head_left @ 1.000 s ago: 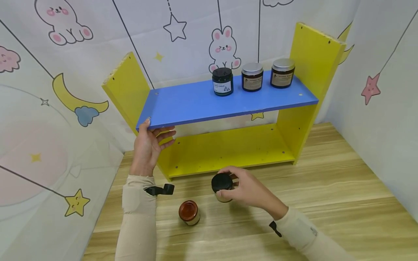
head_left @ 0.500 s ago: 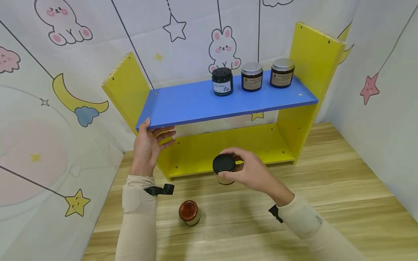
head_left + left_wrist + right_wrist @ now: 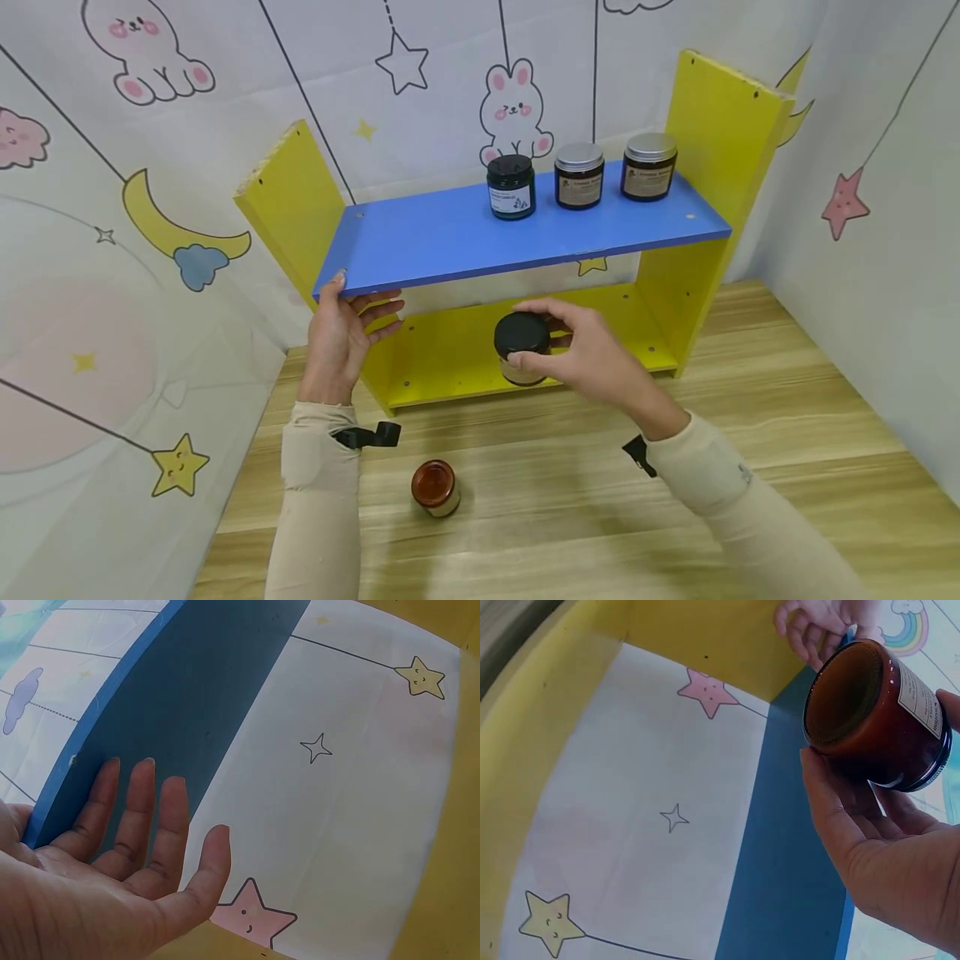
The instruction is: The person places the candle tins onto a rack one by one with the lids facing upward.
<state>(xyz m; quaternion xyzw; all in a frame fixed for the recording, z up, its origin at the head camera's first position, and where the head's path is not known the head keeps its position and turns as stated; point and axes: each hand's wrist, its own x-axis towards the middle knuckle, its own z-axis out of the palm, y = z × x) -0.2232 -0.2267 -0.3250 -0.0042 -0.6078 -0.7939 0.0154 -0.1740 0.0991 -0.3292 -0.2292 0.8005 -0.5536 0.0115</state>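
Observation:
My right hand [image 3: 592, 360] grips an amber glass candle jar [image 3: 522, 367] with a black lid and beige label, off the table in front of the shelf unit. The jar's round base shows in the right wrist view, with the thumb and fingers around its sides. My left hand [image 3: 337, 342] holds the left front corner of the blue shelf [image 3: 420, 242]. Its thumb lies over the edge; its other fingers [image 3: 172, 825] spread loosely underneath. On the table stands another amber jar [image 3: 435, 486] with a reddish top.
On the blue shelf's right half stand a dark green jar [image 3: 512, 187] with a black lid and two brown jars with silver lids, one silver-lidded jar [image 3: 579, 177] in the middle. Yellow side panels [image 3: 723, 133] rise at both ends. Below runs a yellow bottom board [image 3: 450, 354].
My right hand has lifted the black-lidded candle jar off the table and carried it up and forward toward the shelf unit. The left hand has stayed at the shelf corner.

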